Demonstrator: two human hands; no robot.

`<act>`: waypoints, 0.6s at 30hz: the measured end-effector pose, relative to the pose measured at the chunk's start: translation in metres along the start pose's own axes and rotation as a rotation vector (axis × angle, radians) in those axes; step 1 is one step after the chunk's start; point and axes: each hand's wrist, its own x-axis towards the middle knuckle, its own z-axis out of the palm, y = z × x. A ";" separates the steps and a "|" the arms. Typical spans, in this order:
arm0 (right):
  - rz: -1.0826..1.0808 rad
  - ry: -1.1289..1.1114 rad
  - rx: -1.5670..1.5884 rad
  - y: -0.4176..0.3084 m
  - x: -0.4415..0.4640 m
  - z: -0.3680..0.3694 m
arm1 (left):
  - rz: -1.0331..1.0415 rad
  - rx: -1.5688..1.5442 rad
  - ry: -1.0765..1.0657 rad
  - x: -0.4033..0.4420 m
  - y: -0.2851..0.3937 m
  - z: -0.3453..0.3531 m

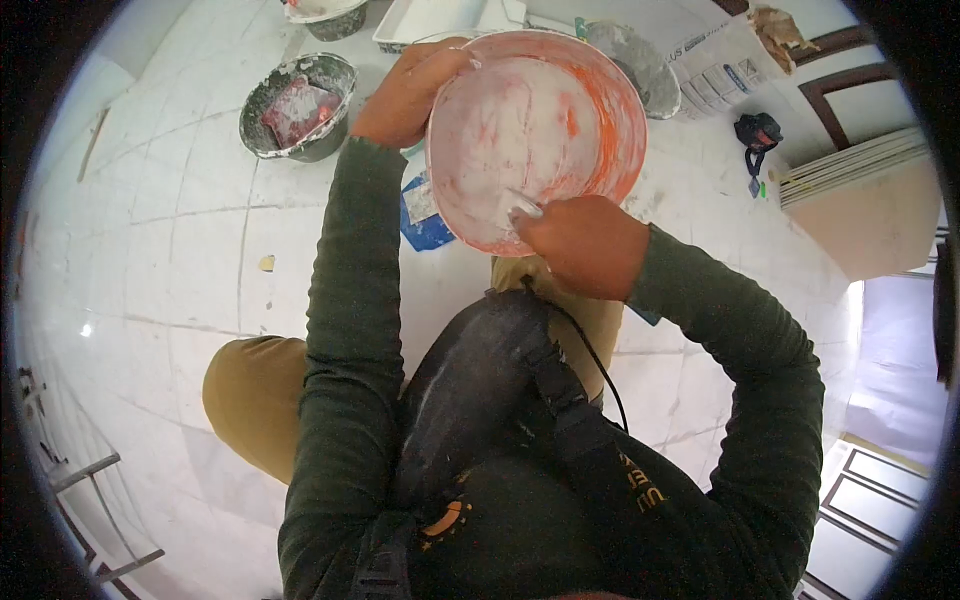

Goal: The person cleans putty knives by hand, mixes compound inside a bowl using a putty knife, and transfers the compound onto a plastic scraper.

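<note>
A round bucket (pixel 520 110) is tipped so its inside faces me. White smears cover its bottom, with orange-red streaks along the right inner wall. My left hand (pixel 408 92) is closed around the bucket's left rim. My right hand (pixel 585 245) reaches over the lower rim, fingers closed on a pale scraper-like tool (pixel 520 206) that touches or nearly touches the smeared inside. Most of that tool is hidden by the hand, so its exact kind is unclear. Under the bucket's left side lies a blue flat piece with a greyish patch (pixel 428 228).
On the tiled floor at upper left stands a dark bucket (pixel 340 125) with a reddish item inside. Another bucket (pixel 340 24), a white tray (pixel 395 30) and a grey-crusted container (pixel 640 65) are farther back. A paper sack (pixel 715 75), black bag (pixel 757 130) and stacked boards (pixel 870 195) are at right.
</note>
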 end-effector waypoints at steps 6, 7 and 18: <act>-0.007 -0.024 0.076 0.015 -0.008 -0.010 | 0.255 0.235 0.024 0.013 -0.002 -0.002; 0.006 0.033 0.223 0.021 -0.009 -0.015 | 0.274 0.293 0.019 0.016 -0.001 -0.001; 0.067 0.445 1.073 0.049 -0.011 0.022 | -0.447 -0.559 0.219 -0.001 0.050 0.016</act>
